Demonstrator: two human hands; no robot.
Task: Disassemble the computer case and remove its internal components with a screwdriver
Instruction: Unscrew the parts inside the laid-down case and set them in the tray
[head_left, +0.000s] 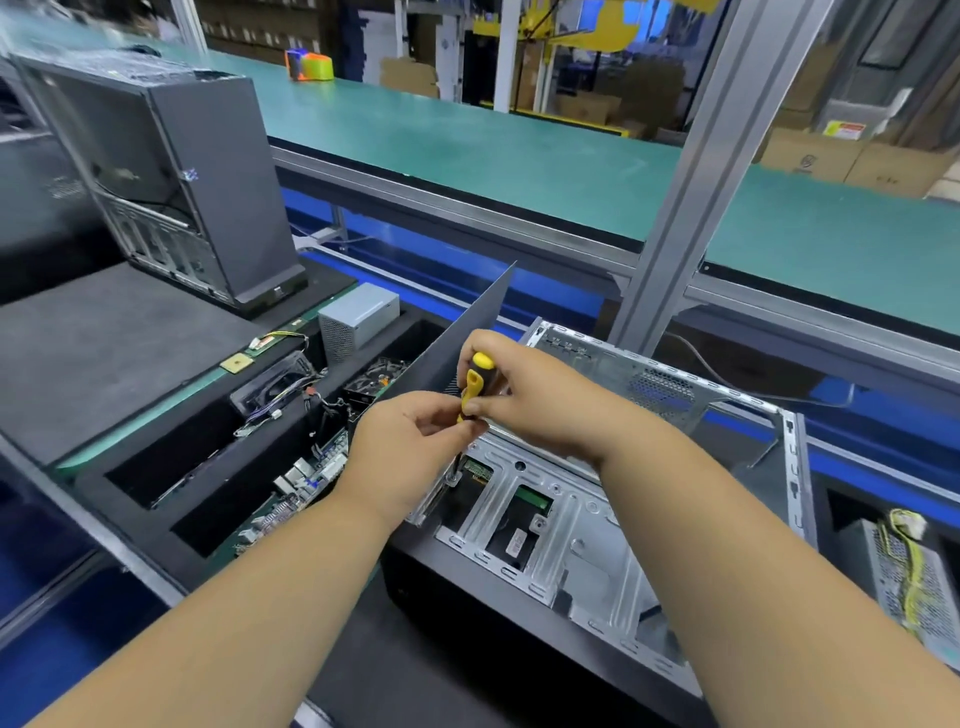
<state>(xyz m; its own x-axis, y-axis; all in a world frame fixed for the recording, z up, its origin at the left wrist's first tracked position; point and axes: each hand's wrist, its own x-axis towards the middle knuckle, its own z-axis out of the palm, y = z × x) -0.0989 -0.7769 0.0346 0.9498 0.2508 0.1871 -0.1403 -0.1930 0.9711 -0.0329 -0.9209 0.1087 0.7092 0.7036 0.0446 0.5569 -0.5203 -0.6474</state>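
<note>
An open computer case (587, 525) lies on its side in front of me, its bare metal inside facing up. A yellow and black screwdriver (474, 385) stands nearly upright over the case's left inner edge, its tip down at a screw on a metal bracket (451, 477). My right hand (530, 395) grips the handle from the right. My left hand (410, 447) pinches the lower end of the handle from the left. A green circuit board (531, 500) shows through cut-outs in the metal frame. A dark side panel (467, 332) stands tilted behind my hands.
Black foam bins (171, 467) at left hold removed boards, a fan and cables. A grey power supply (358, 319) sits behind them. Another closed tower (171, 171) stands at far left. A second power supply with yellow wires (909, 582) lies at right. A green conveyor (519, 150) runs behind.
</note>
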